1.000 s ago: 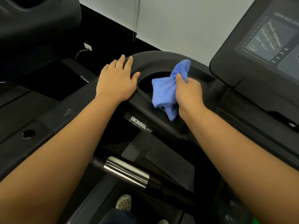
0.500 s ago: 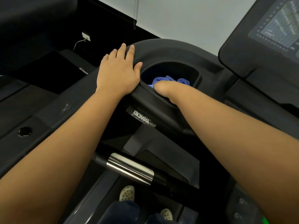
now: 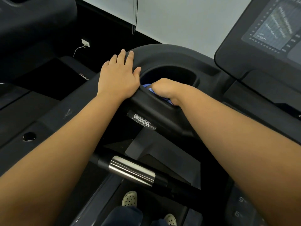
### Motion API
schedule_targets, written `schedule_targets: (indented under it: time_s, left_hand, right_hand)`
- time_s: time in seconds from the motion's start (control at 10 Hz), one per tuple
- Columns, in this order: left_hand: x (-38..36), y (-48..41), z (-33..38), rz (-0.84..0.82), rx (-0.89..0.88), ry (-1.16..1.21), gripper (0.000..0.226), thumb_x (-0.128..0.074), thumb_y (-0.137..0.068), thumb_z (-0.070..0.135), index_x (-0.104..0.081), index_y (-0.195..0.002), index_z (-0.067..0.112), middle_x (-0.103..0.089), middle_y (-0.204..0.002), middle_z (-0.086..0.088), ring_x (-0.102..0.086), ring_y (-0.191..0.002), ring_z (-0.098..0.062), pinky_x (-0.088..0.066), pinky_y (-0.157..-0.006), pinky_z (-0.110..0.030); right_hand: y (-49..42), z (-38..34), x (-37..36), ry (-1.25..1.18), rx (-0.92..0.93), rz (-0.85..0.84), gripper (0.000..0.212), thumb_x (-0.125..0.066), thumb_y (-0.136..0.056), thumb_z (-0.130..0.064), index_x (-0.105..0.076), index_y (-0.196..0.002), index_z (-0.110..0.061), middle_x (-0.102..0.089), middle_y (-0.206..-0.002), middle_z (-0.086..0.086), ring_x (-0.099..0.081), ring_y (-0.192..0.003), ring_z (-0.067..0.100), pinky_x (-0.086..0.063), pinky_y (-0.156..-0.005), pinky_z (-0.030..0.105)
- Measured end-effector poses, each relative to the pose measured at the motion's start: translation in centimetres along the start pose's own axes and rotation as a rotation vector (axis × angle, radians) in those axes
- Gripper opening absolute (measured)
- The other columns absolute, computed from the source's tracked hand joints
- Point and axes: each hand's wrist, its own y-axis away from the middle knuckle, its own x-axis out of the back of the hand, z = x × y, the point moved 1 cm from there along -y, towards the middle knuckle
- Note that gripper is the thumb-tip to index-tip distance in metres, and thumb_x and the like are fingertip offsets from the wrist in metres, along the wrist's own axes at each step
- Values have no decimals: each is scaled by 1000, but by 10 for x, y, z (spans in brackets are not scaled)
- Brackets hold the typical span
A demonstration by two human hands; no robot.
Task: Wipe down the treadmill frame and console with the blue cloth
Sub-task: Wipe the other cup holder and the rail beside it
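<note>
Left hand (image 3: pixel 119 79) lies flat, palm down, fingers together and stretched out on the dark curved frame (image 3: pixel 164 53) of the treadmill, at the left rim of the recessed cup pocket (image 3: pixel 172 74); its grip is wide and flat, holding nothing, thumb resting along the pocket's edge. Right hand (image 3: pixel 167 88) is plunged down into that pocket, wrist bent over the near rim, fingers hidden inside, so its grip cannot be told for sure. Blue cloth (image 3: pixel 152 90) sits in the pocket under and against the right hand: only small bits show, one at the left of the knuckles next to the left hand's heel, another peeking out near the wrist at the near rim. Cloth touches the right hand and lies just beside the left hand, apart from it by the pocket rim. A label reading BIGWAY (image 3: pixel 141 122) is stuck on the frame below the pocket, between the two forearms. Console screen (image 3: pixel 275 25) with faint text stands upper right, tilted, well apart from both hands. A black handlebar with a shiny metal sleeve (image 3: pixel 132 171) runs diagonally below the frame. Pale perforated clogs (image 3: pixel 129 199) show at the bottom, standing on the treadmill deck. A wall socket with a cord (image 3: pixel 85 43) sits upper left on the dark wall.
</note>
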Motion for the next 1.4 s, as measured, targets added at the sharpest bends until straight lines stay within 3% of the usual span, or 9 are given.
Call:
schedule_targets:
  time_s: [0.1, 0.3, 0.4, 0.7, 0.8, 1.1, 1.2, 1.3, 1.4]
  left_hand:
    - [-1, 1, 2, -15, 0, -3, 59, -27, -100, 43, -19, -150, 13, -22, -156, -13, -26, -140, -33, -25, -110, -45]
    - [4, -2, -2, -36, 11, -7, 59, -25, -100, 43, -18, -151, 13, -20, -156, -13, -25, -140, -33, -25, -110, -46]
    - [4, 2, 0, -44, 8, -3, 59, -25, -100, 43, -19, -151, 13, -21, -156, -13, -26, -140, -33, -25, -109, -46]
    - [7, 2, 4, -32, -3, -4, 59, -26, -100, 43, -20, -150, 13, -22, -156, -14, -28, -139, -34, -26, -108, -46]
    - [7, 4, 1, -34, -8, -11, 59, -26, -100, 43, -19, -150, 12, -22, -155, -15, -28, -138, -34, -27, -108, -46]
    - [6, 7, -2, 0, -37, -29, 59, -28, -100, 42, -22, -149, 10, -26, -153, -17, -32, -136, -36, -30, -106, -48]
    - [6, 5, -1, 16, -40, -35, 59, -28, -100, 41, -24, -149, 9, -28, -152, -18, -34, -134, -36, -32, -105, -49]
    - [5, 4, 1, 15, -42, -45, 58, -28, -100, 40, -24, -149, 9, -28, -152, -19, -35, -134, -37, -33, -104, -50]
    - [4, 3, 0, 7, -39, -62, 58, -27, -100, 40, -23, -149, 9, -27, -153, -18, -35, -134, -37, -32, -103, -50]
  right_hand:
    - [-15, 13, 5, -24, -51, -3, 29, -46, -91, -19, -69, -104, -9, -60, -81, 17, -54, -65, 27, -45, -66, 34]
    - [2, -7, 10, -2, -43, 85, 36, -41, -90, -7, -40, -54, -12, -39, -35, 2, -35, -33, 16, -30, -39, 17]
    - [3, -12, 10, 79, 31, 86, 38, -37, -90, -6, -32, -53, -18, -34, -51, -1, -29, -45, 12, -26, -46, 26]
    - [82, 10, 15, 647, 219, 374, 11, -47, -85, -21, -58, -83, -17, -52, -73, -1, -47, -73, 22, -31, -65, 27]
    - [107, 38, 0, 844, 378, 435, 22, -51, -80, -22, -59, -101, -21, -52, -77, -5, -43, -68, 18, -27, -62, 26]
    - [152, 80, 23, 767, 612, 183, 39, -39, -74, -30, -66, -102, -39, -65, -82, -20, -60, -72, 1, -52, -55, 24]
    - [129, 97, 21, 706, 688, 82, 50, -36, -87, -31, -42, -136, -40, -52, -130, -23, -54, -115, 2, -47, -92, 28]
    - [95, 115, 3, 853, 728, 127, 54, -7, -97, -40, -18, -149, -27, -26, -154, -3, -28, -138, 18, -23, -111, 38]
    - [77, 99, -4, 838, 783, 234, 51, -23, -93, -23, -33, -141, -9, -41, -145, 15, -25, -132, 24, -16, -108, 37]
